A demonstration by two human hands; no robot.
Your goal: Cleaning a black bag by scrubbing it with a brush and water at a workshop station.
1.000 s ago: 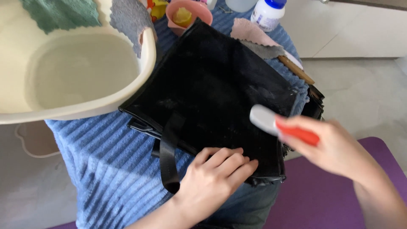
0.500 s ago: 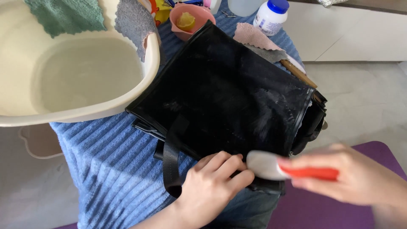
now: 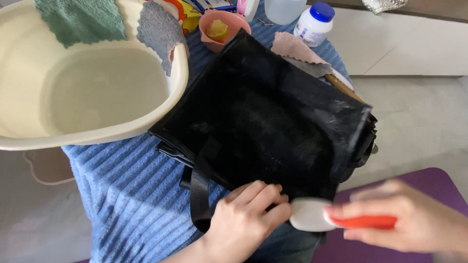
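A black bag (image 3: 273,117) lies flat on a blue ribbed towel (image 3: 131,195), its strap (image 3: 201,190) hanging toward me. My left hand (image 3: 243,219) presses down on the bag's near edge, fingers together. My right hand (image 3: 414,221) grips the red handle of a white-headed brush (image 3: 317,215). The brush head sits at the bag's near edge, right beside my left fingertips. Faint pale smears show on the bag's right side.
A cream basin (image 3: 92,92) with water stands at the left, green (image 3: 80,19) and grey (image 3: 158,31) cloths over its rim. Behind the bag are a pink bowl (image 3: 222,29), a white bottle with blue cap (image 3: 314,24) and a pink cloth (image 3: 292,46). A purple mat (image 3: 385,253) lies on the floor.
My right hand has drawn the brush across the bag from its right side to the near edge by my left fingers. My left hand stayed in place.
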